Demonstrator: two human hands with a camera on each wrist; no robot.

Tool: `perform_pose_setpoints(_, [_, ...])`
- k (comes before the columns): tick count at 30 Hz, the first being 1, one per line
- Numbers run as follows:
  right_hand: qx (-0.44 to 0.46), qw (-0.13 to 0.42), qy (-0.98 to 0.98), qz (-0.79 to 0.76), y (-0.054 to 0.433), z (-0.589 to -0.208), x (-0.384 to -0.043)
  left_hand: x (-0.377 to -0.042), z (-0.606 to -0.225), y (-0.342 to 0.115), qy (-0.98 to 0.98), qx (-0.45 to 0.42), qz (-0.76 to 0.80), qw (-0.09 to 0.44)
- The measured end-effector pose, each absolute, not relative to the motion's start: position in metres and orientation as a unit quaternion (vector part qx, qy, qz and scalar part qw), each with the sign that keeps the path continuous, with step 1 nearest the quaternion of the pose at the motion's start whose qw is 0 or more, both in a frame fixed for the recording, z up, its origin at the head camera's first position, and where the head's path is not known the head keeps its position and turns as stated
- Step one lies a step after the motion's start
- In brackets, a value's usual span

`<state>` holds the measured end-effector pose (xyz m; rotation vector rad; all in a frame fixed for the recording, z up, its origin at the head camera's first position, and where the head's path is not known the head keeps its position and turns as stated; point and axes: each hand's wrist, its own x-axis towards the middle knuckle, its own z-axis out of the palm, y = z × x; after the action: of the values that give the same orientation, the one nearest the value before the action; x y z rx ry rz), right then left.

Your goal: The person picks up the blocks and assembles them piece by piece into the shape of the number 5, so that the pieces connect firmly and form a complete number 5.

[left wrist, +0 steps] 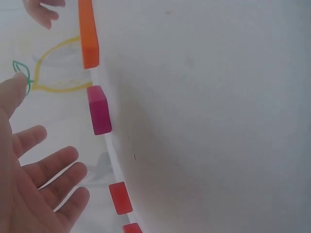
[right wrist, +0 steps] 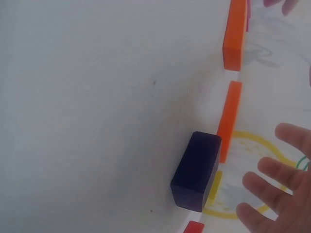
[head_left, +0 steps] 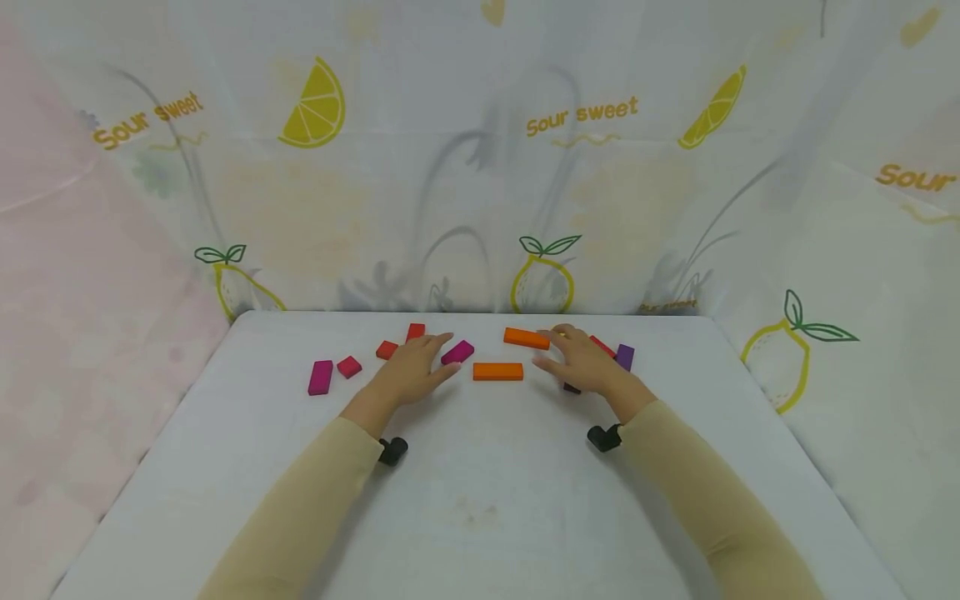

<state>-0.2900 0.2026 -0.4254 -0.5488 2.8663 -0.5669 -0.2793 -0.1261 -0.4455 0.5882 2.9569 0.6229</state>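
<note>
Front orange block: lies on the white table (head_left: 480,467) between the two hands, the centre for the clock directions here, as seen from the head; its point is on the front orange block (head_left: 498,372).
Left hand: at nine o'clock, the left hand (head_left: 408,372) has its fingers released, spread apart and relaxed.
Near the left hand: a magenta block (head_left: 457,353) lies at ten o'clock, just beside the fingertips.
Right hand: at three o'clock, the right hand (head_left: 590,364) has its fingers released too, parted and loosely bent.
Rear orange block: between one and two o'clock, the rear orange block (head_left: 525,337) ends by the right fingertips; I cannot tell whether they touch.
Around the right hand: a dark block (right wrist: 197,167) and a yellow block (right wrist: 214,187), both partly hidden from the head; a purple block (head_left: 625,357) at three o'clock.
Far left: at nine o'clock, a second magenta block (head_left: 320,377).
Sleeves: beige, the left sleeve (head_left: 300,508) at seven o'clock, the right sleeve (head_left: 705,492) at four.
Backdrop: at twelve o'clock, a lemon-print cloth (head_left: 465,183).
</note>
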Motion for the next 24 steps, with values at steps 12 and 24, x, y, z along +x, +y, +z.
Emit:
perform_pose_setpoints(12, [-0.194, 0.028, 0.963, -0.186, 0.188, -0.431, -0.312, -0.296, -0.448, -0.121, 0.955, 0.167, 0.234, 0.075])
perform_pose_setpoints(24, [-0.159, 0.031, 0.967, -0.196, 0.186, -0.439, -0.329, -0.307, -0.454, -0.113, 0.95, 0.144, 0.261, 0.093])
